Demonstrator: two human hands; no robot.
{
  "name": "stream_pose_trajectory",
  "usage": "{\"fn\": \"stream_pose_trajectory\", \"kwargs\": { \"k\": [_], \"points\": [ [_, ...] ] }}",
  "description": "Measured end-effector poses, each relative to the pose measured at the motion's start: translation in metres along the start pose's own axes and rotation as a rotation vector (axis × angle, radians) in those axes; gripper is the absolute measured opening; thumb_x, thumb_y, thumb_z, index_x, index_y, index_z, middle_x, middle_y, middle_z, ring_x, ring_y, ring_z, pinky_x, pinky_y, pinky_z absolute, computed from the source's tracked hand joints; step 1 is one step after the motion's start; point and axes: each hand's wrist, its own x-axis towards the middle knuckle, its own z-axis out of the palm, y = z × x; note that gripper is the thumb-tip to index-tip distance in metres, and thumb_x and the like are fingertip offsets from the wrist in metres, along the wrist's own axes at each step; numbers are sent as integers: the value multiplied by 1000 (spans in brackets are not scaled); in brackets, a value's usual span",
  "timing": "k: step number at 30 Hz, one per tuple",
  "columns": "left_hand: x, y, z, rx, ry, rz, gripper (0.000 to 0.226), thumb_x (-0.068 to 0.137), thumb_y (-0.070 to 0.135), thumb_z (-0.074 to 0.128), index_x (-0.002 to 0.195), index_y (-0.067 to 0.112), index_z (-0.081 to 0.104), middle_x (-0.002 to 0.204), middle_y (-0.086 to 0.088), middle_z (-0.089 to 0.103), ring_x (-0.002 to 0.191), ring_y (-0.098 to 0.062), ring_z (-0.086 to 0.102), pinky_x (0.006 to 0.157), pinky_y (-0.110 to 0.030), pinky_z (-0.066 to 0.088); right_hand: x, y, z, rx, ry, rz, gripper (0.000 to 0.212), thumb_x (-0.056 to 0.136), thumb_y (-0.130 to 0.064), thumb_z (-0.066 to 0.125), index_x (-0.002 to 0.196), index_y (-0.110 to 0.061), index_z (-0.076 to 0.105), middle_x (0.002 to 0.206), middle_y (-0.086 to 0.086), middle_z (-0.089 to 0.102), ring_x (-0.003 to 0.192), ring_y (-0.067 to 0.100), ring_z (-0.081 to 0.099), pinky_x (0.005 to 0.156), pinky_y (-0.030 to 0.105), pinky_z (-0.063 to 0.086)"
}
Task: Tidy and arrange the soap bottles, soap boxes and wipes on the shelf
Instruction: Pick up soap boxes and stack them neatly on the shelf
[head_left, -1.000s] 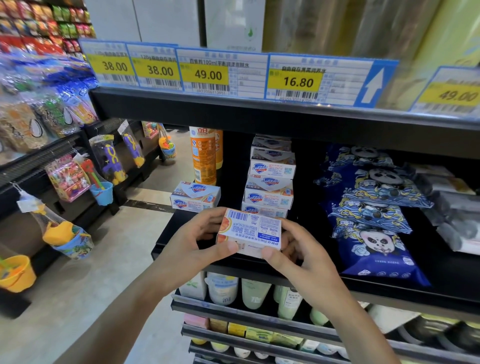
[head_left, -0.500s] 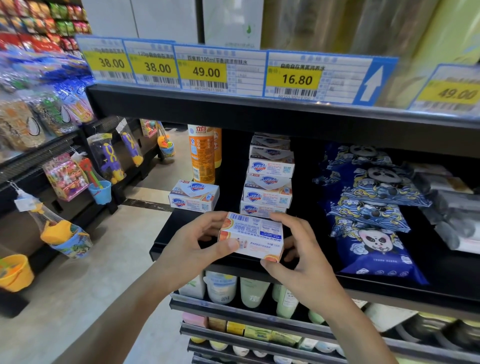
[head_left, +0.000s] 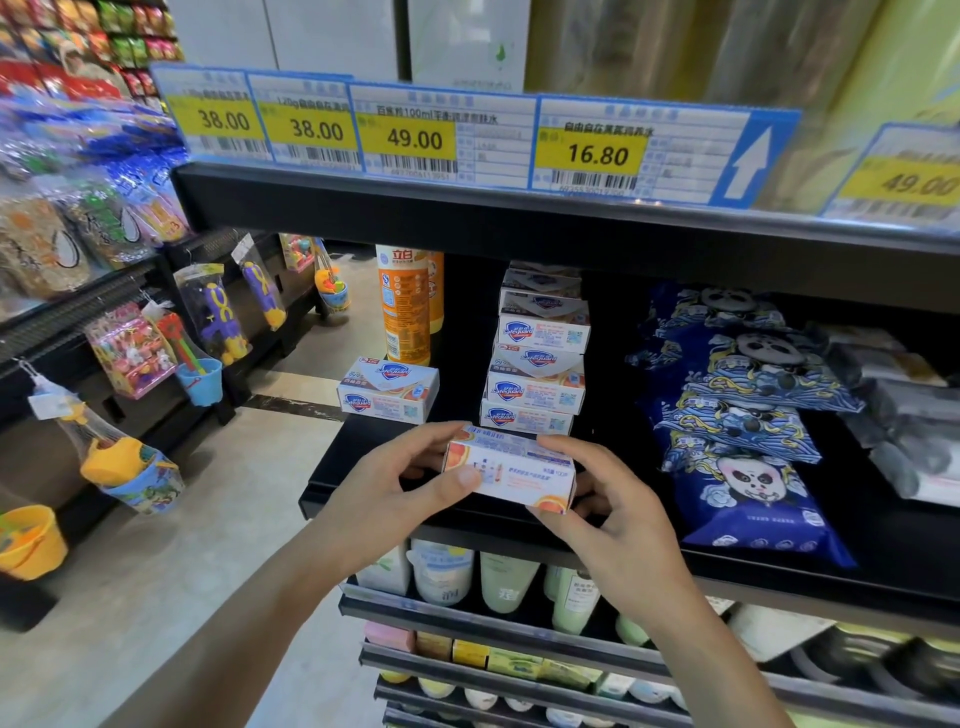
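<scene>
A white soap box (head_left: 511, 474) with orange fruit print is held over the front edge of the black shelf (head_left: 332, 457). My left hand (head_left: 395, 483) grips its left end and my right hand (head_left: 608, 509) grips its right end. Behind it rises a stack of several white and blue soap boxes (head_left: 537, 358). One more soap box (head_left: 388, 389) lies alone to the left. An orange soap bottle (head_left: 404, 306) stands upright at the back left. Blue panda wipes packs (head_left: 743, 415) are piled to the right.
Grey packs (head_left: 904, 415) lie at the far right of the shelf. Price tags (head_left: 405, 135) line the shelf above. Bottles and tubes (head_left: 498, 577) fill the lower shelves. Across the aisle on the left hang toy buckets (head_left: 124, 467) and snack bags.
Both hands have turned the soap box so the barcode face tips up and away and the long side face shows. They have lowered it slightly toward the shelf front.
</scene>
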Motion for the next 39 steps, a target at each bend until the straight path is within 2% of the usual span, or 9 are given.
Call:
{"fn": "stream_pose_trajectory", "kwargs": {
  "k": [2, 6, 9, 12, 18, 25, 31, 35, 39],
  "points": [
    [0, 0, -2, -20, -13, 17, 65, 89, 51, 78, 147, 42, 51, 131, 27, 66, 123, 3, 60, 105, -24, 46, 0, 1, 0, 23, 21, 20, 59, 87, -2, 81, 122, -48, 69, 123, -13, 68, 83, 13, 61, 75, 25, 54],
    [-2, 0, -8, -16, -41, 53, 83, 73, 51, 83, 149, 48, 48, 141, 25, 62, 128, -5, 61, 111, -30, 40, 0, 1, 0, 36, 26, 69, 48, 89, -10, 81, 122, -42, 70, 107, -6, 72, 79, 12, 60, 76, 26, 53],
    [-3, 0, -8, -1, -34, 63, 74, 78, 38, 88, 143, 52, 54, 133, 20, 68, 125, -6, 62, 114, -31, 38, 0, 0, -1, 31, 0, 74, 42, 92, -14, 79, 125, -39, 70, 111, -3, 73, 82, 18, 60, 78, 33, 55],
    [-4, 1, -7, 1, -22, 61, 63, 86, 23, 85, 140, 44, 58, 130, 19, 71, 125, -4, 62, 114, -30, 40, 0, -1, 0, -3, -21, 65, 39, 94, -18, 78, 126, -38, 69, 115, -5, 73, 86, 21, 61, 79, 33, 54],
    [-5, 4, -8, -29, -34, 55, 54, 89, 15, 80, 134, 38, 62, 129, 16, 72, 127, -3, 61, 108, -25, 43, -1, -5, 0, -16, -57, 77, 33, 96, -24, 75, 122, -43, 70, 111, -9, 74, 87, 21, 61, 77, 29, 53],
    [-4, 2, -6, -84, -27, 73, 45, 84, 31, 76, 129, 29, 66, 125, 11, 74, 123, -9, 65, 105, -29, 50, -2, -11, 0, -28, -65, 74, 33, 90, -47, 66, 123, -50, 67, 112, -12, 74, 83, 15, 58, 79, 34, 53],
    [-3, 0, -5, -87, -36, 53, 39, 85, 35, 75, 123, 29, 69, 120, 8, 76, 115, -11, 69, 100, -29, 55, -3, -11, 1, -17, -54, 74, 33, 90, -52, 64, 123, -52, 66, 111, -12, 75, 87, 21, 59, 81, 38, 53],
    [-3, -1, -2, -72, -30, 50, 35, 87, 34, 75, 121, 27, 70, 117, 6, 77, 111, -12, 71, 98, -25, 55, -3, -12, 1, -7, -23, 83, 40, 88, -49, 65, 127, -43, 66, 111, -13, 76, 87, 20, 63, 83, 42, 56],
    [-3, -3, 0, -55, -9, 40, 33, 89, 39, 73, 119, 25, 71, 114, 5, 78, 108, -14, 71, 97, -34, 57, -2, -11, 2, -15, -9, 77, 51, 86, -48, 70, 136, -47, 57, 111, -13, 75, 87, 21, 65, 84, 42, 57]
  ]
}}
